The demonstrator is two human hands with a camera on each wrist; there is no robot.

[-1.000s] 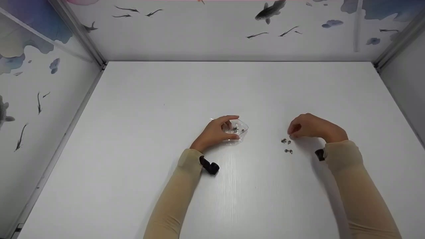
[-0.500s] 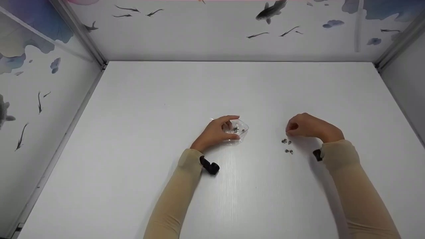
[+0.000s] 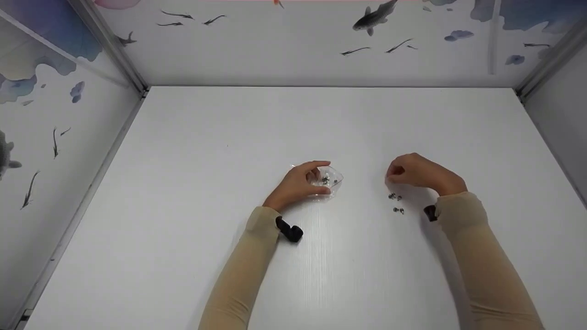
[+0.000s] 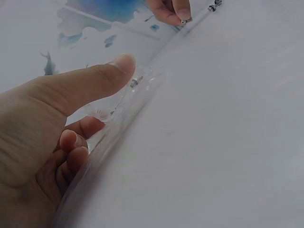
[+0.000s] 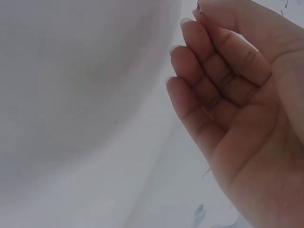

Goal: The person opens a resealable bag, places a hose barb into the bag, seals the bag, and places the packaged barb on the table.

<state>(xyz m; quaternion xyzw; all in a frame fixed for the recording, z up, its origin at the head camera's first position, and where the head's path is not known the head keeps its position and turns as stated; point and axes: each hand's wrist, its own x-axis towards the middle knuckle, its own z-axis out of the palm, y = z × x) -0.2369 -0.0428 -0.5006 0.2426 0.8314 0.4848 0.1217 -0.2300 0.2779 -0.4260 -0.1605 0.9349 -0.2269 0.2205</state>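
My left hand (image 3: 298,183) holds a clear plastic bag (image 3: 337,176) on the table, thumb and index finger spread at its mouth. In the left wrist view, the other fingers (image 4: 76,154) curl by the bag's side. Several small metal pieces (image 3: 325,180), screw-like, lie inside it. To the right, my right hand (image 3: 422,174) is raised a little above the table. Between its thumb and index fingertips it pinches one small metal piece (image 4: 184,22), mostly hidden in the right wrist view. Several loose metal pieces (image 3: 392,196) lie just below that hand.
The white table (image 3: 206,256) runs back to a printed wall panel (image 3: 284,55) with fish and blue blotches. Side panels stand left and right. A black wrist camera (image 3: 290,230) sits at the left cuff, another (image 3: 430,213) at the right.
My right hand has moved left, toward the bag, and slightly up from the loose pieces, with one piece pinched. The left hand and the bag stay in place.
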